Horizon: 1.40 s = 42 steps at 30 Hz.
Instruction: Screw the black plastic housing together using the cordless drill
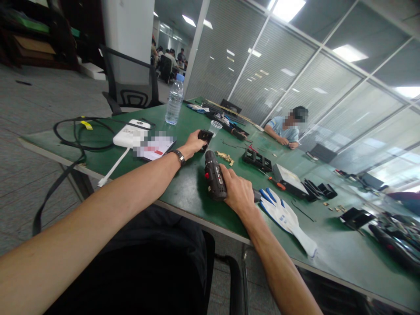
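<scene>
I log: left hand (193, 145) pinches black block (205, 135) over green table (179, 186); right hand (241, 189) wraps cordless drill (215, 178), whose long axis runs forward to the block, nose just beside it; contact, I cannot tell

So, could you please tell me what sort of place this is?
Likely an office doubling as a workshop: a glass partition, a chair, and a drill held over a table.

From my screen, white ceiling lights (288, 8) glare strongly, the glass partition (244, 72) carries pale reflections, and the right edge looks stretched and rather soft.
</scene>
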{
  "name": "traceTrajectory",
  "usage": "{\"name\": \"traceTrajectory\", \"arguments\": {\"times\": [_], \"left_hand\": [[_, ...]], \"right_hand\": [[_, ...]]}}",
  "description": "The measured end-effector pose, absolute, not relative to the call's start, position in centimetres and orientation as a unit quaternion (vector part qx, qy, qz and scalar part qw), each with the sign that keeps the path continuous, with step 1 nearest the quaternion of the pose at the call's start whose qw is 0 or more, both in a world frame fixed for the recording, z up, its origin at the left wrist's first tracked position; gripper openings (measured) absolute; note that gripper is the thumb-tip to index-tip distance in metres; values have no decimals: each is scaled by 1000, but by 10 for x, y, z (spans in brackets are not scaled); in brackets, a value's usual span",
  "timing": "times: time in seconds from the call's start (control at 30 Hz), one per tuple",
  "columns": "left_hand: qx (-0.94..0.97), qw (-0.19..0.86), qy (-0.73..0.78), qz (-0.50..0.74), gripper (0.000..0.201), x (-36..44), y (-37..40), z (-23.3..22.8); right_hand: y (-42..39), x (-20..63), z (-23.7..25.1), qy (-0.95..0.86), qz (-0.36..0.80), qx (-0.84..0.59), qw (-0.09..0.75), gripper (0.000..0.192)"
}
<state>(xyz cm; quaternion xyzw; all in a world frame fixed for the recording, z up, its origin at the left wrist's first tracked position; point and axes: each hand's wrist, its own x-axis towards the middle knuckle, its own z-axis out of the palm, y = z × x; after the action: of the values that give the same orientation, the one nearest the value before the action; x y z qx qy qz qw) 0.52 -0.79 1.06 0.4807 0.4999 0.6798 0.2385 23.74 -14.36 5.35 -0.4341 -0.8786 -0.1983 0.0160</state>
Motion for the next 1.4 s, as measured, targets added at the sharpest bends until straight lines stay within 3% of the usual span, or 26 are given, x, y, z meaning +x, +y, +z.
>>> {"name": "traceTrajectory", "arguments": {"times": [1.4], "left_hand": [[459,269,489,691,31,8,-16,17]], "right_hand": [[-144,236,55,-881,-193,-432,9,67]]}}
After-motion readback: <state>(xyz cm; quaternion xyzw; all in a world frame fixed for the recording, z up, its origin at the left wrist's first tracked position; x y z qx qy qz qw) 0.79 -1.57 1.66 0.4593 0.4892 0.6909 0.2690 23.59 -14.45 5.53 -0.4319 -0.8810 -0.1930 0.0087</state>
